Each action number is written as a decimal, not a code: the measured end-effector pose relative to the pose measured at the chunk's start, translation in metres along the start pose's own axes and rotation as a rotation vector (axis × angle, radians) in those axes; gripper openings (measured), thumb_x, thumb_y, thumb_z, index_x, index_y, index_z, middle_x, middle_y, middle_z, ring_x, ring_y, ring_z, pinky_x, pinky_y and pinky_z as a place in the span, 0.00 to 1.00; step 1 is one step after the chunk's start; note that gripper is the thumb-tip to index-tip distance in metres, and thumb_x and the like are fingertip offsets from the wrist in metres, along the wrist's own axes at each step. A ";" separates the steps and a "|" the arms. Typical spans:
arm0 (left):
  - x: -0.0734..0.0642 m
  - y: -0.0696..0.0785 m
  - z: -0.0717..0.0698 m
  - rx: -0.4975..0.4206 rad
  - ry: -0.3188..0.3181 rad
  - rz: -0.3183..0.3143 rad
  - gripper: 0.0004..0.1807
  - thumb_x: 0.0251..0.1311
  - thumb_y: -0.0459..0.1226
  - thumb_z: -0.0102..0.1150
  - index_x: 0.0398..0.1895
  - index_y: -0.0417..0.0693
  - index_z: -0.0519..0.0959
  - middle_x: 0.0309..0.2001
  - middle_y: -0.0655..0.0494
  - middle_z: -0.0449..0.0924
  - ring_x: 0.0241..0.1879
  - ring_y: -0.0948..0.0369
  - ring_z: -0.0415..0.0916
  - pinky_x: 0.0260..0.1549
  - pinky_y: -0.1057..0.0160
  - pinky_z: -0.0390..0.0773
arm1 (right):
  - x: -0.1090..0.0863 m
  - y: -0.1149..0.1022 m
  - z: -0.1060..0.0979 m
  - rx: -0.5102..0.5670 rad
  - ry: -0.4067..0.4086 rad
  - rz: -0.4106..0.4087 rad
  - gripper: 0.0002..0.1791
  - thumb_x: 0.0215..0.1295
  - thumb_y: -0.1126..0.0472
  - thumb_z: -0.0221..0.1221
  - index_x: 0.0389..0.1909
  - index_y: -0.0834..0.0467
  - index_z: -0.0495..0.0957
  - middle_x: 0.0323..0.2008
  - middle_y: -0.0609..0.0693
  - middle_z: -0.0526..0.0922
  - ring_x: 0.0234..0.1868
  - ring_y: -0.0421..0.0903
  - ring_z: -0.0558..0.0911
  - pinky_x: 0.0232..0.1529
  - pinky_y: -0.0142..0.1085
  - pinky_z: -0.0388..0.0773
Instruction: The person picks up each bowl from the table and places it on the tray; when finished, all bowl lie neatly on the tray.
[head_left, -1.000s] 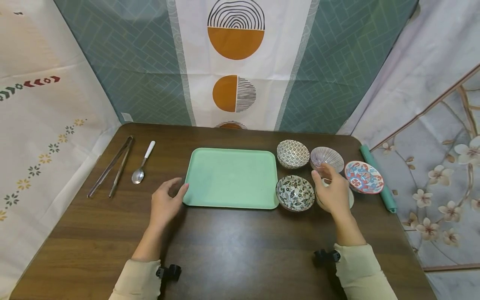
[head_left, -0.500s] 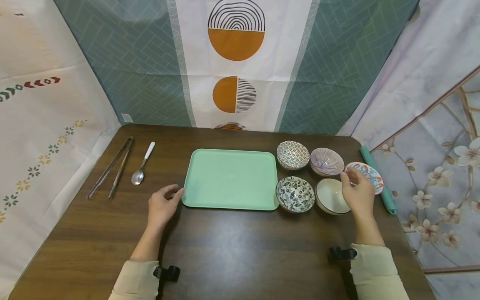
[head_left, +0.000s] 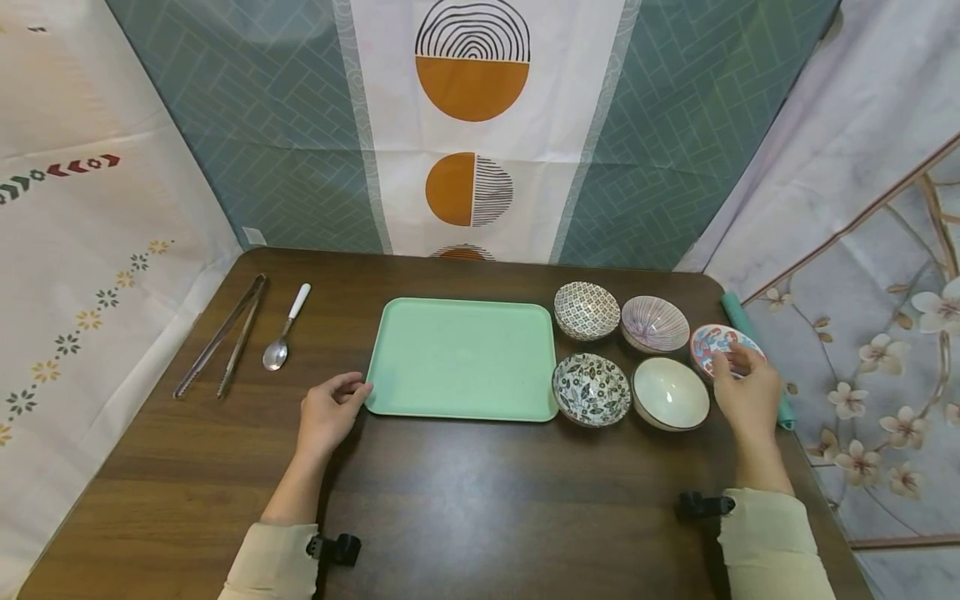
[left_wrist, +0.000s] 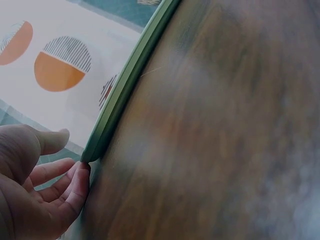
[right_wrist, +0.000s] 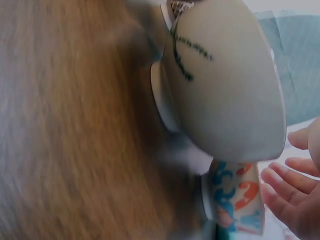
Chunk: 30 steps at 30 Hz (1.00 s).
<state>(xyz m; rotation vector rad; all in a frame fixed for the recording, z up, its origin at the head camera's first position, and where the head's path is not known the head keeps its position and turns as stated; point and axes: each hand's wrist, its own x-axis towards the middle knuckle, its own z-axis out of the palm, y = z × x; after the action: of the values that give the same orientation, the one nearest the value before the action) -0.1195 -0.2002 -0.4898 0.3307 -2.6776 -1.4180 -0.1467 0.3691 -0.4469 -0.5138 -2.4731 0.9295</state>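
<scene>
My left hand (head_left: 328, 414) is at the near left corner of a mint-green tray (head_left: 461, 358); in the left wrist view, its fingertips meet the corner while the thumb stands apart. Over at the right, my right hand (head_left: 747, 387) is held over the near side of a red-and-blue patterned bowl (head_left: 712, 340), partly covering it. Seen from the right wrist, the loosely bent fingers (right_wrist: 287, 185) are right at that bowl's rim, and nothing is pinched between them and the thumb. A cream bowl (head_left: 670, 392) stands just left of this hand.
Between tray and cream bowl sits a floral bowl (head_left: 591, 390). Behind are a brown-patterned bowl (head_left: 587, 310) and a purple-striped bowl (head_left: 655, 323). Metal tongs (head_left: 225, 333) and a white-handled spoon (head_left: 285, 329) lie at left. A rolled green cloth (head_left: 738, 315) lies along the right edge.
My right hand has moved rightward from above the cream bowl to the red-and-blue bowl, uncovering the cream one. The left hand has dropped slightly and remains by the tray corner.
</scene>
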 end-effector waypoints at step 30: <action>0.001 -0.002 0.001 -0.012 -0.020 -0.006 0.22 0.69 0.46 0.63 0.53 0.36 0.84 0.43 0.44 0.87 0.38 0.56 0.81 0.32 0.68 0.76 | 0.016 0.058 -0.011 -0.112 0.107 0.126 0.24 0.70 0.58 0.53 0.53 0.76 0.77 0.50 0.78 0.77 0.55 0.78 0.68 0.59 0.62 0.58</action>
<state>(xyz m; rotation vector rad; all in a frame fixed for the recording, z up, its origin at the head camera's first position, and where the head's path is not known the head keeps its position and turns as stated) -0.1206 -0.2011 -0.4917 0.3248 -2.6848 -1.4465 -0.1441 0.4237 -0.4754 -0.7453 -2.4286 0.7913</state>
